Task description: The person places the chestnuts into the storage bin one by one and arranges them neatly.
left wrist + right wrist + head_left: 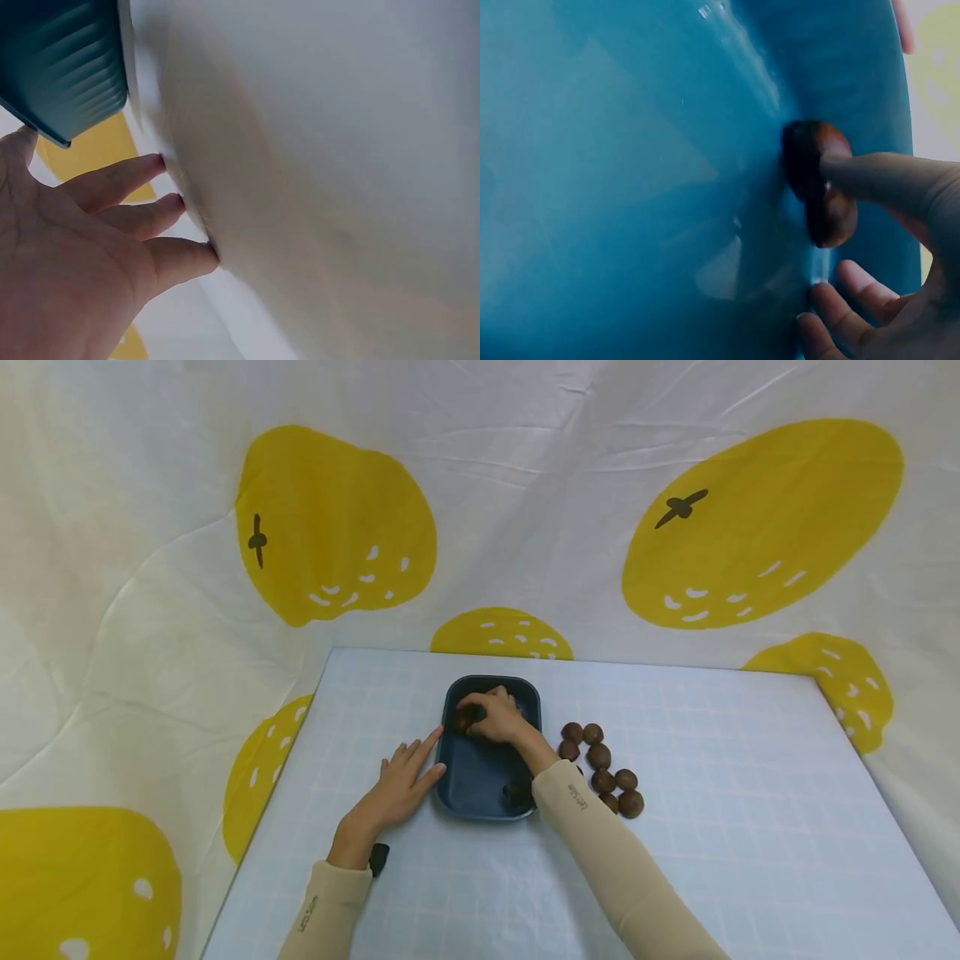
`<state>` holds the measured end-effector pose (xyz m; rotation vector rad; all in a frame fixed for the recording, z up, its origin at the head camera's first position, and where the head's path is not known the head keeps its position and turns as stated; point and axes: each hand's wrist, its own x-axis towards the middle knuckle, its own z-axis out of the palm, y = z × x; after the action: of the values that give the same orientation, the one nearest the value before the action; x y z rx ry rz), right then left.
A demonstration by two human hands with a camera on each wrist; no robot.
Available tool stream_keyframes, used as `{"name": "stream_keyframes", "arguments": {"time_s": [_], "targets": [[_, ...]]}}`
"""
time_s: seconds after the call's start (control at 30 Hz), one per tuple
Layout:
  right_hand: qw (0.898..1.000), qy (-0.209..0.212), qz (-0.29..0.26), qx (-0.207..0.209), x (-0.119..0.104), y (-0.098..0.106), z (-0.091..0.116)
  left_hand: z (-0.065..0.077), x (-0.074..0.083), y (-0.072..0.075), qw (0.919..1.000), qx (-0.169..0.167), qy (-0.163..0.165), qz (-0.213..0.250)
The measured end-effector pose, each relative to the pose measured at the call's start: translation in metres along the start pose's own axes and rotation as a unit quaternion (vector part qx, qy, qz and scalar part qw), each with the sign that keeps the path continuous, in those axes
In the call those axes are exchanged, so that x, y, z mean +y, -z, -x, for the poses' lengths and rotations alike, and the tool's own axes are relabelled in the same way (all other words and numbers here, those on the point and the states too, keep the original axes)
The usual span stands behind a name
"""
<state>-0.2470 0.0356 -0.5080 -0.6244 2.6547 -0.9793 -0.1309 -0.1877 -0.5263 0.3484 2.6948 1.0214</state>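
Right hand (498,717) pinches a chestnut (810,150) inside a dark-blue tray (480,772).
Thumb and finger hold it near the tray's left wall, just beside another chestnut (838,217); the left hand (396,789), spread and grasping nothing, touches the left rim. Loose chestnuts (599,757) cluster right of the tray.

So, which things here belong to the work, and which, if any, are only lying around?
Work, apparently:
dark blue tray
chestnuts inside it
chestnut group outside, to its right

Only surroundings:
pale checked tabletop
white hanging cloth printed with yellow fruit
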Motion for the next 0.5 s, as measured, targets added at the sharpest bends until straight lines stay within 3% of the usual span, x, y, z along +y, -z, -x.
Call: {"name": "stream_keyframes", "arguments": {"time_s": [0.13,0.37,0.5], "targets": [[1.0,0.013,-0.005,0.012,-0.006,0.006,0.0,-0.001,-0.001,0.001,1.0,-0.002,0.003,0.0],[0.992,0.105,-0.056,0.039,-0.019,0.031,0.012,-0.001,0.0,0.001,0.9999,-0.007,0.008,-0.005],[0.991,0.094,-0.087,0.035,-0.029,0.051,0.028,-0.001,0.002,0.002,0.9999,-0.007,0.007,-0.004]]}}
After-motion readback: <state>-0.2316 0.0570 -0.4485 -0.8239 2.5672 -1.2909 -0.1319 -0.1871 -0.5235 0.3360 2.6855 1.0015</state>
